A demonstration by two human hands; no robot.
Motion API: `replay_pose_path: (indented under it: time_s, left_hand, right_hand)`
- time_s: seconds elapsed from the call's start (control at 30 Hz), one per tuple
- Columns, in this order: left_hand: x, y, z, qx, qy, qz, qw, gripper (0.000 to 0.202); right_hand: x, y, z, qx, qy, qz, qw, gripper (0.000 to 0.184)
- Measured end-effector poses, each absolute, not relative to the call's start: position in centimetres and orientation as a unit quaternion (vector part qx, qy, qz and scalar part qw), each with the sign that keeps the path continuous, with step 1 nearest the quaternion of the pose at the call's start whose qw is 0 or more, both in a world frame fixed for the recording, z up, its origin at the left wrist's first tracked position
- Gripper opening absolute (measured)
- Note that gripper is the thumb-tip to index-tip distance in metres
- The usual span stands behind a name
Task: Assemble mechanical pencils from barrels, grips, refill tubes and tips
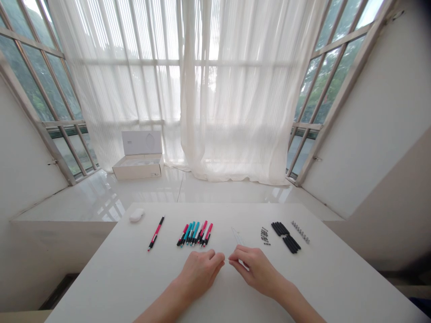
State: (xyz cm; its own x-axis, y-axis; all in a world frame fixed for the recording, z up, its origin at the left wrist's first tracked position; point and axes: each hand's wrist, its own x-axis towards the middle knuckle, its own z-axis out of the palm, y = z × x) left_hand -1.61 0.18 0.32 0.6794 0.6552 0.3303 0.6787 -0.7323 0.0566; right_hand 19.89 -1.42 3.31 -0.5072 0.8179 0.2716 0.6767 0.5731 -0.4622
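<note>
My hands are close together at the near middle of a white table. My right hand pinches a thin, clear pen refill, whose tip points toward my left hand. The curled left fingertips nearly meet that tip, and I cannot tell whether they grip it. Just beyond lies a small bundle of thin, clear refills. Farther left are several pink and teal pens and one pink pen. To the right lie small metal pen parts, black pen barrels and silver parts.
A small white rounded case lies at the table's far left. Beyond the far table edge, an open white box sits on a glossy white floor before sheer white curtains, with angled windows on both sides.
</note>
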Motion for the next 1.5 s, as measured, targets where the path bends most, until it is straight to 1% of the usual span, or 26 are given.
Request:
replay_pose_path:
  time_s: [0.2, 0.33, 0.4, 0.5, 0.6, 0.67, 0.87, 1.1, 1.3, 1.5]
  left_hand:
    - [-1.5, 0.2, 0.2, -0.915, -0.367, -0.167, 0.032, 0.018]
    - [-1.5, 0.3, 0.1, -0.914, -0.366, -0.173, 0.031, 0.018]
    - [-1.5, 0.3, 0.0, -0.912, -0.368, -0.179, 0.031, 0.017]
    - [-1.5, 0.4, -0.2, -0.906, -0.378, -0.191, 0.033, 0.018]
    - [-1.5, 0.5, -0.3, -0.901, -0.384, -0.2, 0.038, 0.019]
    - [-1.5, 0.5, -0.4, -0.899, -0.384, -0.204, 0.042, 0.019]
    - [-1.5, 0.5, -0.6, -0.896, -0.389, -0.208, 0.05, 0.019]
    - [-1.5, 0.6, -0.7, -0.892, -0.396, -0.215, 0.044, 0.015]
    - [-1.4, 0.5, -0.6, -0.89, -0.406, -0.206, 0.027, 0.013]
    - [-1.4, 0.5, -0.5, -0.89, -0.409, -0.2, 0.015, 0.01]
  right_hand:
    - [19.8, -1.6, 3.3, -0.443, -0.856, 0.138, 0.227, 0.024]
    - [20.1, -1.3, 3.6, -0.443, -0.852, 0.154, 0.233, 0.023]
    - [20.7, -0.8, 3.7, -0.465, -0.834, 0.149, 0.257, 0.027]
    - [22.4, 0.4, 3.7, -0.543, -0.77, 0.093, 0.321, 0.038]
    - [24.4, 1.5, 3.5, -0.613, -0.708, 0.041, 0.35, 0.038]
    - [25.5, 2.0, 3.5, -0.644, -0.687, 0.023, 0.336, 0.035]
    - [27.7, 2.4, 3.4, -0.714, -0.658, 0.02, 0.241, 0.025]
    - [32.0, 2.6, 3.0, -0.774, -0.611, 0.006, 0.164, 0.024]
    - [35.0, 2.9, 2.6, -0.777, -0.606, 0.041, 0.168, 0.021]
    - [32.6, 3.0, 2.8, -0.676, -0.706, 0.113, 0.176, 0.019]
